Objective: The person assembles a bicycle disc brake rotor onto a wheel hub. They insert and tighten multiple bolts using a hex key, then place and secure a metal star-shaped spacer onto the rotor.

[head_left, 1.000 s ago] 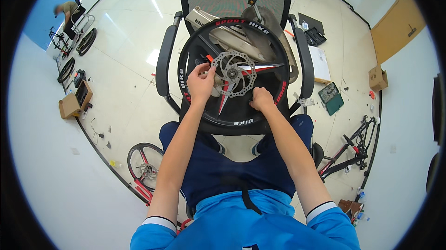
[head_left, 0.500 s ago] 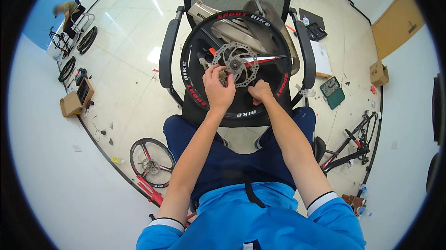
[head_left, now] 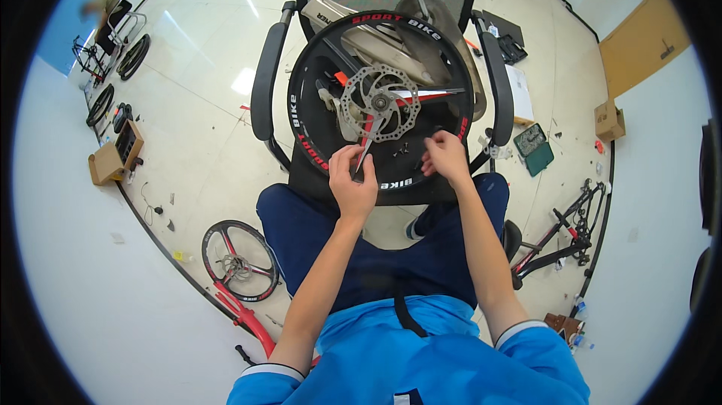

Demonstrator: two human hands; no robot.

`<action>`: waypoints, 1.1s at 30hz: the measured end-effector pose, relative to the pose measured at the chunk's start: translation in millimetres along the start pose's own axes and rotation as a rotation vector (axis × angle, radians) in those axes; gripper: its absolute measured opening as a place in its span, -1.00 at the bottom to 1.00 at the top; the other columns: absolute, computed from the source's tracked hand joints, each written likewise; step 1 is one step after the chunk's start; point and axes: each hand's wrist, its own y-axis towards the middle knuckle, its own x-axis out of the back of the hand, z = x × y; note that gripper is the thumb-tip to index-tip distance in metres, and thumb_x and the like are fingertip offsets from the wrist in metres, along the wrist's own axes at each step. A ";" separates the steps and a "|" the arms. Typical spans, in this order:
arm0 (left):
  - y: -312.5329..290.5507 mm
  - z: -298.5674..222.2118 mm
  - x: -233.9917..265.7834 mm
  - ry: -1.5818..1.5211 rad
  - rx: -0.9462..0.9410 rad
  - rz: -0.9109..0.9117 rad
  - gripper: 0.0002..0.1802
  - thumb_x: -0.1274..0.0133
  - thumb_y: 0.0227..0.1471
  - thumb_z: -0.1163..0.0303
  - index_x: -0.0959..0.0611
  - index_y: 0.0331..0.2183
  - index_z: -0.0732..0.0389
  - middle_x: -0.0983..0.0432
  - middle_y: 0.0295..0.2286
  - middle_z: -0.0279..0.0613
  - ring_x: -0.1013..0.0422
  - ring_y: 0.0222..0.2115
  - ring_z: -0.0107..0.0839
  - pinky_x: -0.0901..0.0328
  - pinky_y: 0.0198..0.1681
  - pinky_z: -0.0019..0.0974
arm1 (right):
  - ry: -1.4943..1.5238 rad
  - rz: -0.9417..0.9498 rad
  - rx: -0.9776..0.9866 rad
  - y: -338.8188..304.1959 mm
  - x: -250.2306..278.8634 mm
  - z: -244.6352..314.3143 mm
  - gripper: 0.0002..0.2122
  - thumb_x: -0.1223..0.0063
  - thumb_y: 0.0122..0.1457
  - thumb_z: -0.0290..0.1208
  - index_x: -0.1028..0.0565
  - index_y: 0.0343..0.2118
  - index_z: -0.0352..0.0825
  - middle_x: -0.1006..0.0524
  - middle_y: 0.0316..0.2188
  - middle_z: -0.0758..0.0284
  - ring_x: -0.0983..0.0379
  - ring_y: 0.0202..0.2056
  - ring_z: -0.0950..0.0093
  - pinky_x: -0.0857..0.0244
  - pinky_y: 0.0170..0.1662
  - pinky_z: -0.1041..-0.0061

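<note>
A black bicycle wheel with red and white lettering lies flat on the seat of an office chair before me. At its centre sits a silver drilled brake disc. My left hand is closed in a pinch at the outer part of a red-and-white wheel spoke, below the disc. Over the wheel's lower right rim, my right hand has curled fingers; whatever they hold, if anything, is hidden. Several small dark screws lie between the hands, on the dark seat inside the rim.
Chair armrests flank the wheel. Beige parts lie behind and beneath it. On the floor are another wheel, a red frame part, a dark bicycle frame, a green case and cardboard boxes. A person sits far left.
My left hand has moved from the disc's edge down to the spoke. My right hand has shifted right, away from the disc, and the screws now show.
</note>
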 end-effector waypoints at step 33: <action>100.4 3.9 -61.2 0.190 -0.304 0.234 -0.87 -0.29 -0.20 0.48 -0.74 -0.45 0.18 -0.44 -0.47 -0.23 -0.38 -0.33 -0.19 -0.33 -0.22 -0.16 | -0.519 -0.118 1.084 14.9 -27.9 97.8 -0.92 -0.19 0.12 -0.50 -0.57 -0.35 -0.39 -0.60 -0.43 0.17 -0.56 -0.35 0.17 -0.43 -0.29 0.32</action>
